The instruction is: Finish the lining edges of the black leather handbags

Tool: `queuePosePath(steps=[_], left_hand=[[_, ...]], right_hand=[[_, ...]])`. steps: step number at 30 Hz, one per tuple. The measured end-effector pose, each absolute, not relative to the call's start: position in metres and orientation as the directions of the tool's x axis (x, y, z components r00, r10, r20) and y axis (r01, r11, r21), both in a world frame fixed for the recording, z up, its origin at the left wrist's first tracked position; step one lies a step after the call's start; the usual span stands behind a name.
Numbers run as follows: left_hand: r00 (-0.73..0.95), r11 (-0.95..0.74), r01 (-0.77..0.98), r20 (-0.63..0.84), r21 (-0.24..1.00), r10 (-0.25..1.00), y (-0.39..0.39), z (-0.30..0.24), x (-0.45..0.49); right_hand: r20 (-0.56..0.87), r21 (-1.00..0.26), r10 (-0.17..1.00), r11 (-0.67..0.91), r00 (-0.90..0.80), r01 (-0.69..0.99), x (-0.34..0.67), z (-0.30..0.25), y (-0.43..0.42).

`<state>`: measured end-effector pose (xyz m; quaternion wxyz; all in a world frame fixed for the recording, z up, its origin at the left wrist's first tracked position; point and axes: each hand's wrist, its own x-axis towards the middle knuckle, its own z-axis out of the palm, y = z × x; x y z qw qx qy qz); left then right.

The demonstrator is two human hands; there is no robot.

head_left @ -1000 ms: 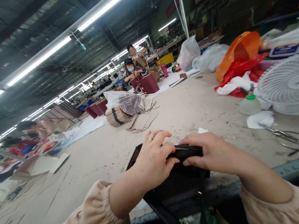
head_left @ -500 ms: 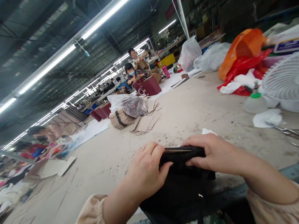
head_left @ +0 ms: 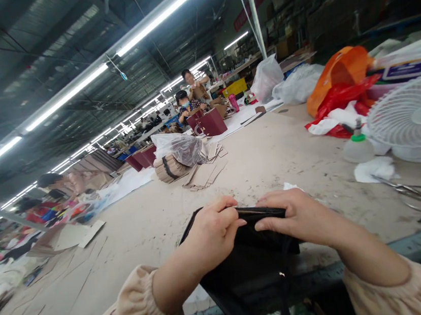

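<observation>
A black bag (head_left: pixel 254 259) stands at the near edge of the beige worktable (head_left: pixel 258 167), its strap hanging down over the edge. My left hand (head_left: pixel 214 233) grips the left side of the bag's top rim, fingers curled over it. From the right, my right hand (head_left: pixel 298 215) pinches the same rim. The two hands almost meet at the middle of the rim. Part of the bag's left flap shows behind my left hand.
Scissors (head_left: pixel 418 196), a white cloth (head_left: pixel 373 169), a small bottle with a green cap (head_left: pixel 357 147) and a white fan (head_left: pixel 415 119) lie to the right. Card stacks under a plastic bag (head_left: pixel 179 156) sit mid-table. Other people work at the far end and left.
My left hand's fingers have curled tighter over the bag's rim. The bag's left flap shows again behind that hand. The view shifted slightly.
</observation>
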<state>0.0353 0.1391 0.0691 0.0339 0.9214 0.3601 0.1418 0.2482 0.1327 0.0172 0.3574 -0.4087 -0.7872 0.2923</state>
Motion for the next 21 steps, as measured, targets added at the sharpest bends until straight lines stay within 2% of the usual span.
queuePosePath(steps=[2, 14, 21], left_hand=[[0.694, -0.728, 0.656, 0.220, 0.201, 0.686, 0.1410, 0.0682, 0.0367], [0.632, -0.666, 0.720, 0.213, 0.193, 0.745, 0.1439, 0.0657, 0.0374], [0.607, -0.639, 0.734, 0.200, 0.230, 0.769, 0.1454, 0.0662, 0.0419]], right_hand=[[0.332, -0.753, 0.846, 0.504, -0.417, 0.423, 0.2480, 0.0168, 0.1336], [0.421, -0.697, 0.818, 0.568, -0.392, 0.437, 0.2431, 0.0094, 0.1369], [0.405, -0.746, 0.843, 0.528, -0.354, 0.406, 0.2432, 0.0093, 0.1367]])
